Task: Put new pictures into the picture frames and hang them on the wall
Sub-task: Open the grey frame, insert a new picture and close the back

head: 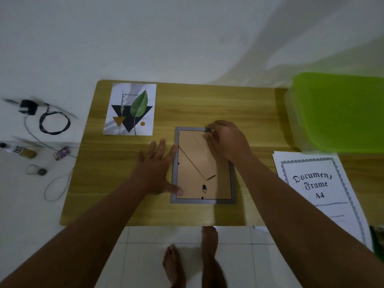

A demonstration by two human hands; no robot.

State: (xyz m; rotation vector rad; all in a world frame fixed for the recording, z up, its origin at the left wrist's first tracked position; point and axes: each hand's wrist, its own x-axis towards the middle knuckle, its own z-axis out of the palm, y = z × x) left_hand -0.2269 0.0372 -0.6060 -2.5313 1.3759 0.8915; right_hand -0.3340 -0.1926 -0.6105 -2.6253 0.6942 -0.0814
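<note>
The grey-edged picture frame (203, 165) lay face down on the wooden table (207, 109), its tan backing board up, roughly in the middle of the tabletop and nearer my edge than the wall. My left hand (159, 168) rested flat and spread wide on the table against the frame's left side, the thumb reaching onto the lower left corner of the border and the fingertips touching the upper left edge; it gripped nothing. My right hand (225, 140) sat over the frame's top right corner with the fingers curled and pinched narrowly on a small dark clip (207, 129) at the top edge of the backing. A thin dark line ran slantwise across the board, and a small black hanger (204, 188) sat near its lower edge.

The new print with a green leaf and dark triangle (130, 109) lay face up on the far left part of the table, apart from the frame. To the right lay a white sheet printed "Document Frame A4" (315, 183), and beyond it stood a green-lidded plastic box (340, 111). My bare feet (209, 238) stood on white tiles below the table edge
</note>
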